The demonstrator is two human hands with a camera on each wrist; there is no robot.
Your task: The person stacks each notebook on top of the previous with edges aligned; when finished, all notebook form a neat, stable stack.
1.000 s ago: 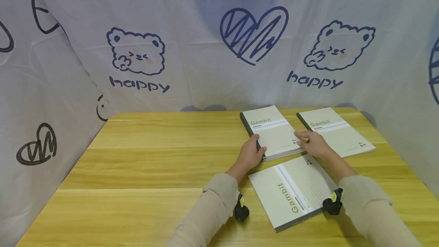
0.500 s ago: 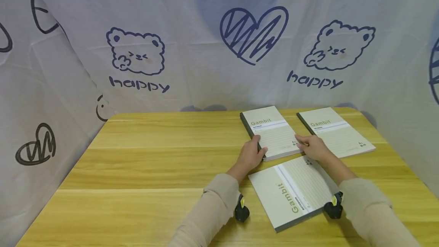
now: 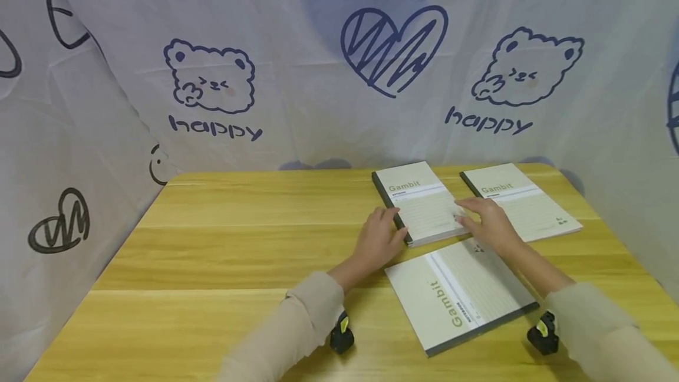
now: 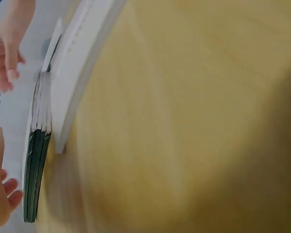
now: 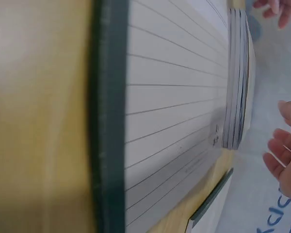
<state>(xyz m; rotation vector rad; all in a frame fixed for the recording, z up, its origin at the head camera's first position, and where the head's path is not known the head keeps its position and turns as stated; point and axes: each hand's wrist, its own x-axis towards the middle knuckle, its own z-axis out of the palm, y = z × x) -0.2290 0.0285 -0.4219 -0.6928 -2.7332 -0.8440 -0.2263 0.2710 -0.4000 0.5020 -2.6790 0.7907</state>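
Note:
A stack of notebooks with pale "Gambit" covers and dark spines lies toward the back of the table. My left hand is beside the spine side, its fingers loosely bent at the edge. In the left wrist view, the fingertips are close to the dark spines; contact is hard to tell. My right hand hovers at the stack's right edge. The right wrist view has its relaxed fingers apart from the stacked page edges. Neither hand holds anything.
Another notebook lies turned sideways in front of the stack, its spine toward me. To the right of the stack is a further notebook. A printed white cloth hangs behind the wooden table.
Both hands have loosened from the stack's edges, and the wrists and forearms have spread outward, the left to the left and the right to the right. The notebooks stay in place.

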